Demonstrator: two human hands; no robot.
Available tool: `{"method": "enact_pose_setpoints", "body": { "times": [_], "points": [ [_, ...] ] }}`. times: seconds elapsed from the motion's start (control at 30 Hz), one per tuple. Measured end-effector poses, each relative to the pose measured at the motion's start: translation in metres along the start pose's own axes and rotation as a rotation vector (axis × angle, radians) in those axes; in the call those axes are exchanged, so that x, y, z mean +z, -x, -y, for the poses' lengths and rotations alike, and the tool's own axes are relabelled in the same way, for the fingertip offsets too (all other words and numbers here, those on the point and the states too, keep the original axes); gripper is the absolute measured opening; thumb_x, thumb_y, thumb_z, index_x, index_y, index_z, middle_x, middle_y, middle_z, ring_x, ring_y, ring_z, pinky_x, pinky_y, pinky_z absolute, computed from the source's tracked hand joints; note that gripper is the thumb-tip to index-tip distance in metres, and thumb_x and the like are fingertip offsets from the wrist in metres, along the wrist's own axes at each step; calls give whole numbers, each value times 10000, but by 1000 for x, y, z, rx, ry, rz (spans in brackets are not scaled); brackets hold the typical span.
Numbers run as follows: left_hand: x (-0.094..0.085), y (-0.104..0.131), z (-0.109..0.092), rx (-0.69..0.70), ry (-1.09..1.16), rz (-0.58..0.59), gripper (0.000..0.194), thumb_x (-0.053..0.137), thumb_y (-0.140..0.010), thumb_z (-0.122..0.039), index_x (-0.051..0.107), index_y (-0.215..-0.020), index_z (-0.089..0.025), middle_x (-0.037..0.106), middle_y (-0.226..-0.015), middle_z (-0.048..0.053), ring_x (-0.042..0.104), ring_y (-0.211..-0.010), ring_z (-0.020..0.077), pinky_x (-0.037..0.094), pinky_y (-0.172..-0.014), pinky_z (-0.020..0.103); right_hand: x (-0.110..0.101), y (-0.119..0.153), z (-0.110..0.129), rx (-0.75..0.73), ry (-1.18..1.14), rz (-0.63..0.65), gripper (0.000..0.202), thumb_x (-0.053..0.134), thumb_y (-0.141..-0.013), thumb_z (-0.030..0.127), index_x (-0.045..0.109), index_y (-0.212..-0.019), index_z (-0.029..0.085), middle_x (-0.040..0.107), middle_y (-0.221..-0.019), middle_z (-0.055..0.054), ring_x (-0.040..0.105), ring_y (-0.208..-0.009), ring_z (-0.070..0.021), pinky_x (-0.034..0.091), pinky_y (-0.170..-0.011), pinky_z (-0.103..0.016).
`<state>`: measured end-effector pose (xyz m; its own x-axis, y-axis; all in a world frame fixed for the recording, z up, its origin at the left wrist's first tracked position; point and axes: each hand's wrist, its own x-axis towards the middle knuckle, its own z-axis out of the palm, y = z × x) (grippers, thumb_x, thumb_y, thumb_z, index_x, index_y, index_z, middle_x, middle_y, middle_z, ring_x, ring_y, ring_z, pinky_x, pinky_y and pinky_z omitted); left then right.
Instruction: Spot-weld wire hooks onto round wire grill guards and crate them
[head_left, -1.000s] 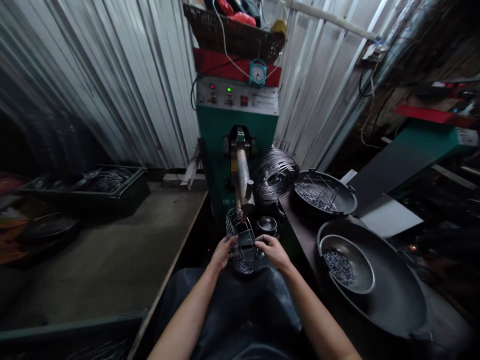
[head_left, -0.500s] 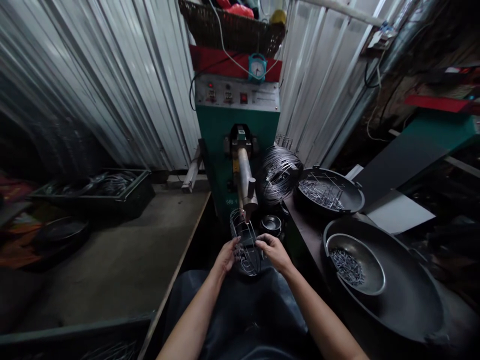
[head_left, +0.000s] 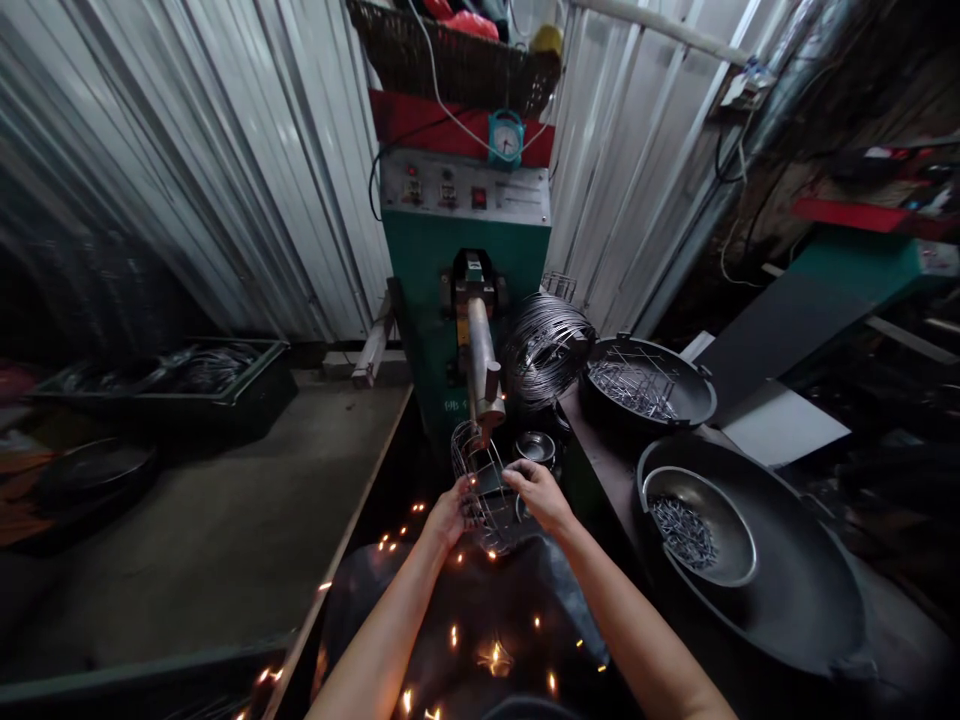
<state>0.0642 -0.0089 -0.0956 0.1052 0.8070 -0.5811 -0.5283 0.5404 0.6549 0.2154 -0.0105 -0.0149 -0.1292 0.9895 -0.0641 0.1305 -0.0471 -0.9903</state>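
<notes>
A wire frame (head_left: 480,500) of curved thin rods hangs below the electrode tip of a green machine (head_left: 465,245). My left hand (head_left: 451,510) grips its left side, with the fingers closed on the wire. On the right side, my right hand (head_left: 536,488) has its thumb and fingertips pinched at the frame's edge; any small piece between them is too small to make out. The machine's metal arm (head_left: 482,350) reaches down to the top of the frame. Bright orange sparks (head_left: 495,655) are scattered over the dark apron and around my forearms.
To the right, a large pan (head_left: 795,570) holds a metal bowl (head_left: 739,535) of short metal pieces, with a pan of wire parts (head_left: 694,400) behind. A wire coil (head_left: 551,345) stands beside the machine. A green crate (head_left: 255,400) sits at left.
Sparks have appeared below the frame and over the apron. The view has shifted slightly, and both hands remain at the wire frame.
</notes>
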Motion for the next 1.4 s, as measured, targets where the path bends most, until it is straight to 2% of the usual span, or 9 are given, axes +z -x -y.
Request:
{"method": "enact_pose_setpoints", "body": {
  "times": [0.33, 0.5, 0.57, 0.63, 0.73, 0.8, 0.87, 1.03, 1.4],
  "points": [
    [7, 0, -14, -93, 43, -66, 321, 550, -769, -439, 562, -937, -165, 466, -513, -43, 473, -404, 96, 422, -421, 220, 11, -23, 14, -15, 14, -25, 171, 578, -651, 329, 563, -623, 161, 516, -586, 33, 453, -575, -104, 355, -568, -228],
    [-7, 2, -1, -73, 7, -17, 478, 510, -754, -562, 560, -918, -116, 534, -602, 34, 538, -496, 133, 497, -522, 290, -1, -5, 4, 25, -33, 21, 201, 587, -674, 355, 595, -718, 159, 534, -617, 32, 472, -589, -100, 368, -586, -230],
    [-20, 4, 9, 111, -109, -46, 521, 552, -726, -552, 536, -1023, -124, 584, -776, 89, 598, -655, 174, 515, -636, 344, -11, 9, -6, 55, -19, 48, 211, 598, -680, 355, 611, -764, 162, 554, -643, 27, 491, -610, -106, 381, -600, -237],
    [-33, 5, 16, 444, -354, -135, 597, 660, -662, -436, 475, -1167, -175, 558, -1014, 110, 593, -880, 212, 492, -768, 379, -19, 23, -15, 77, 2, 85, 205, 623, -666, 336, 626, -777, 164, 580, -676, 16, 516, -651, -119, 398, -637, -252],
    [-41, 5, 20, 879, -807, -127, 732, 690, -606, -254, 396, -1276, -231, 432, -1267, 107, 438, -1170, 256, 365, -969, 422, -22, 36, -20, 63, 6, 123, 181, 639, -646, 304, 637, -758, 162, 611, -722, 3, 542, -717, -141, 410, -711, -281],
    [-38, 2, 18, 1018, -1017, -83, 721, 669, -617, -203, 391, -1282, -229, 399, -1316, 111, 354, -1243, 272, 283, -1030, 449, -20, 40, -18, 39, 8, 118, 155, 621, -654, 291, 631, -738, 161, 612, -720, 3, 544, -729, -147, 409, -730, -287],
    [-34, -2, 16, 1079, -1115, -121, 670, 672, -620, -200, 427, -1243, -216, 410, -1309, 124, 333, -1254, 293, 251, -1041, 478, -17, 41, -16, 13, 21, 98, 128, 601, -659, 276, 616, -716, 163, 602, -701, 8, 540, -722, -148, 408, -725, -282],
    [-29, -10, 16, 1085, -1019, -99, 520, 695, -616, -238, 507, -1100, -207, 489, -1215, 124, 390, -1214, 296, 284, -1024, 470, -11, 39, -13, -46, 60, 49, 100, 561, -680, 267, 578, -696, 170, 562, -656, 23, 515, -671, -133, 401, -678, -260],
    [-22, -15, 8, 880, -693, -53, 596, 774, -505, -262, 523, -1043, -209, 540, -1129, 94, 487, -1113, 271, 384, -951, 425, 2, -8, 5, -57, 89, 1, 96, 551, -678, 256, 586, -695, 167, 581, -654, 19, 522, -659, -133, 400, -640, -247]
  ]
}}
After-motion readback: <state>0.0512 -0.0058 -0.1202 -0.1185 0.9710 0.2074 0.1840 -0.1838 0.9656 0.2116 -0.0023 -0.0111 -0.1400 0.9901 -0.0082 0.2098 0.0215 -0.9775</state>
